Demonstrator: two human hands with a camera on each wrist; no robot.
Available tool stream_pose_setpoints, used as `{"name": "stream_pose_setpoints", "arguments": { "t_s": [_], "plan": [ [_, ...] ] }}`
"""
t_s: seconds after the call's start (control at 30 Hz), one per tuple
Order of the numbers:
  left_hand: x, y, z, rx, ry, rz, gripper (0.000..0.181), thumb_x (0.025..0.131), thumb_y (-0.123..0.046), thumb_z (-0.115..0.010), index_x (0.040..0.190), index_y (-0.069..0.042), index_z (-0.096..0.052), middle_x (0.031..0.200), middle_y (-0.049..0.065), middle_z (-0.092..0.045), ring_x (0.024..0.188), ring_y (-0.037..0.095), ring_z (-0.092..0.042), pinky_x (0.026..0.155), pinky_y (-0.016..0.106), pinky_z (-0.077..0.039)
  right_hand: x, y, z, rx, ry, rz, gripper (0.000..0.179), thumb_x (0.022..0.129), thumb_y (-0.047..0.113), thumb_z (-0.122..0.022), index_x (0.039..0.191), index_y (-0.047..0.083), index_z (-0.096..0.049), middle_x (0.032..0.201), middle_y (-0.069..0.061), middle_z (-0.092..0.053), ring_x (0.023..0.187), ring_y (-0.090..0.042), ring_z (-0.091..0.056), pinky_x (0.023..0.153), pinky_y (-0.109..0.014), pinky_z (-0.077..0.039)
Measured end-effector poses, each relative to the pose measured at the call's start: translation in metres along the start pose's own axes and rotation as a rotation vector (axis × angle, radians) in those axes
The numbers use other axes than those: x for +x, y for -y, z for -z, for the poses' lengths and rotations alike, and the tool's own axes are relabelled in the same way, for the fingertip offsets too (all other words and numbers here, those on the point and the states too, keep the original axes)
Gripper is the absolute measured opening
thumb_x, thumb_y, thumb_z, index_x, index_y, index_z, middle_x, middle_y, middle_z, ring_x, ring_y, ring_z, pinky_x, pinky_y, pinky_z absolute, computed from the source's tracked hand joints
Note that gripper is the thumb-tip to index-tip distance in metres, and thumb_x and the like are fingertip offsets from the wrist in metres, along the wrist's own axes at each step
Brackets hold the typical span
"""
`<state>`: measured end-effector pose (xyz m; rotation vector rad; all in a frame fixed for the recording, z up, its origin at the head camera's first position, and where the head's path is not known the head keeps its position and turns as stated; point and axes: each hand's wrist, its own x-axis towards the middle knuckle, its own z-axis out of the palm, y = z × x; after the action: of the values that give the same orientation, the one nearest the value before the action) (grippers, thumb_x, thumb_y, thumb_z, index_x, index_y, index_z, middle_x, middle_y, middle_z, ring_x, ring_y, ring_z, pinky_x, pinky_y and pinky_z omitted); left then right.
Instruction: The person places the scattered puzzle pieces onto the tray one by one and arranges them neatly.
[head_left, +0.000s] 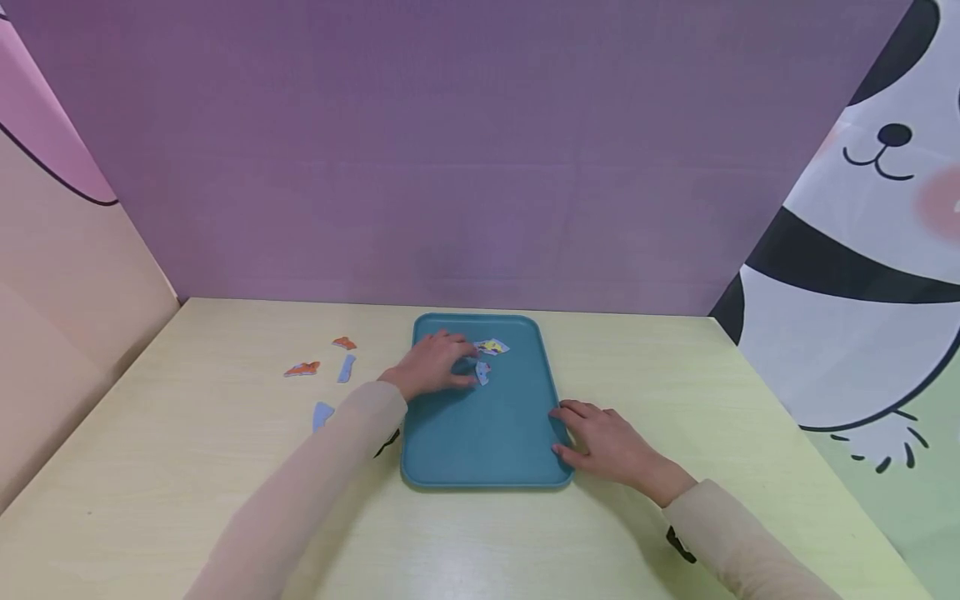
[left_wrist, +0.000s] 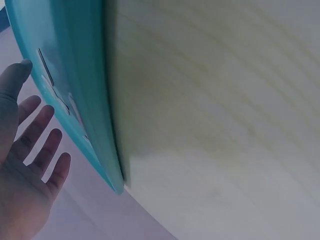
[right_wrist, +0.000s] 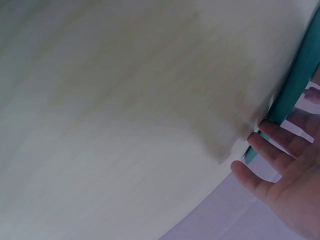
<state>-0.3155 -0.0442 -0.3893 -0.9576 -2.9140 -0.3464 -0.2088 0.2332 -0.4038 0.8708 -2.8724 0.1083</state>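
A teal tray point(head_left: 487, 442) lies on the table. My left hand point(head_left: 435, 364) hovers over the tray's left half, its fingers spread and holding nothing. Near its fingertips are a yellow and white paper cutout piece point(head_left: 492, 347) and a pale blue piece with small markings point(head_left: 483, 372). In the left wrist view, the left hand point(left_wrist: 32, 160) shows gaps between its fingers. My right hand point(head_left: 603, 437) touches the tray's right rim with fairly straight fingers. From the right wrist view, the right hand point(right_wrist: 287, 170) appears beside the tray's outer side point(right_wrist: 295, 75).
Left of the tray, two orange pieces point(head_left: 302, 369) and two light blue pieces point(head_left: 346, 368) lie on the wooden table point(head_left: 187, 433). One blue piece point(head_left: 322, 414) is close to the left sleeve. A purple backdrop point(head_left: 450, 167) stands behind, with printed panels at both sides.
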Motion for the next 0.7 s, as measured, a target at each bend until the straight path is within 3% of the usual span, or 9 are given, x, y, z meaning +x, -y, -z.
{"name": "stream_pose_setpoints", "arguments": {
  "t_s": [0.33, 0.7],
  "plan": [
    [-0.019, 0.019, 0.005, 0.016, -0.024, -0.027, 0.044, 0.079, -0.042, -0.067, 0.115, -0.016, -0.062, 0.111, 0.001, -0.061, 0.103, 0.020, -0.052, 0.089, 0.040, -0.043, 0.000, -0.002, 0.000, 0.006, 0.001, 0.004, 0.047, 0.083, 0.033, -0.063, 0.120, 0.005, -0.056, 0.123, -0.015, -0.056, 0.112, -0.031, -0.054, 0.082, -0.049, -0.046],
    [-0.045, 0.029, 0.016, 0.045, -0.054, -0.072, 0.040, 0.080, -0.038, -0.068, 0.111, -0.013, -0.064, 0.105, 0.003, -0.061, 0.096, 0.022, -0.052, 0.079, 0.038, -0.044, -0.001, 0.001, 0.002, 0.017, -0.007, 0.009, 0.045, 0.083, 0.031, -0.063, 0.119, 0.005, -0.056, 0.122, -0.016, -0.056, 0.111, -0.032, -0.054, 0.081, -0.049, -0.047]
  ]
}}
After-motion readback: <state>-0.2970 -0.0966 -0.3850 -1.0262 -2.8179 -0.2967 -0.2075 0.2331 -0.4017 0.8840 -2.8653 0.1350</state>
